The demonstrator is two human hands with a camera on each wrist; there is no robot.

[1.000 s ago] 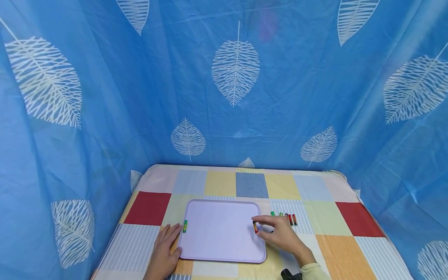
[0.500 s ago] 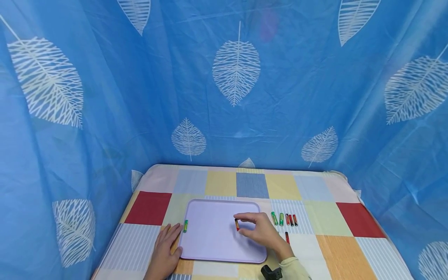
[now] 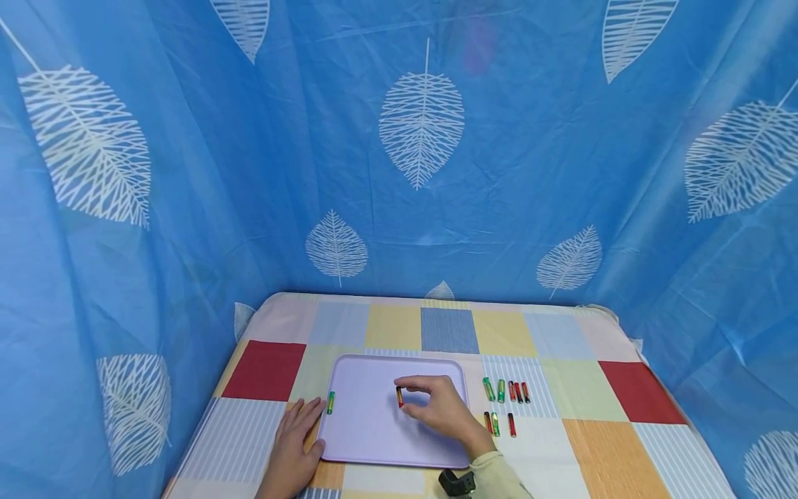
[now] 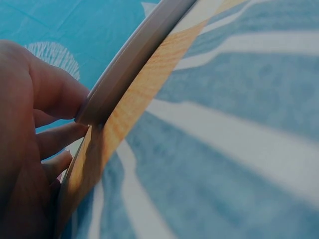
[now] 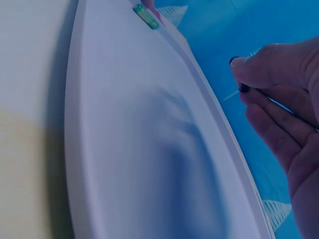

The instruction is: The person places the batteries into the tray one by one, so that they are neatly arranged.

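My right hand (image 3: 444,410) pinches a red-and-black battery (image 3: 400,396) between thumb and fingers, holding it over the middle of a lilac tray (image 3: 364,440). The right wrist view shows only the battery's dark ends (image 5: 243,88) at the fingertips, with the hand's shadow falling on the tray. One green battery (image 3: 330,403) lies along the tray's left side. Beside that edge my left hand (image 3: 293,443) rests with fingers spread on the cloth. In the left wrist view its thumb (image 4: 62,89) touches the tray rim.
Right of the tray lie more batteries in two rows: green ones (image 3: 501,391) and red ones (image 3: 519,393) behind, with red (image 3: 512,425) and green (image 3: 495,424) in front. A patchwork cloth (image 3: 598,450) covers the table. Blue leaf-print curtains (image 3: 499,173) enclose it.
My right hand has carried the red-and-black battery leftward from the tray's right edge to above its middle, uncovering the front row of batteries. The left hand has stayed put.
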